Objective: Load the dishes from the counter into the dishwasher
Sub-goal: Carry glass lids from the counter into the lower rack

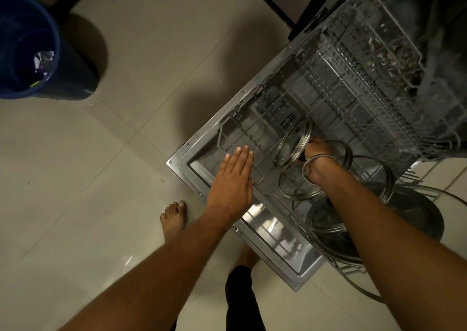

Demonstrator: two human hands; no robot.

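Observation:
The dishwasher door (275, 232) lies open and flat, with the grey wire lower rack (341, 95) pulled out over it. Several glass lids with steel rims stand or lean in the rack's near end. My right hand (317, 154) grips the knob of an upright glass lid (295, 143) among the tines. My left hand (233, 179) hovers flat with straight fingers over the rack's front left corner and holds nothing. Another lid (298, 191) leans just below my right wrist, and bigger lids (404, 209) lie partly hidden under my right forearm.
A blue bin (27, 45) with scraps inside stands at the left on the pale tiled floor (101, 179). My bare foot (174, 219) is close to the door's left edge. The dark dishwasher opening (444, 15) is at the upper right.

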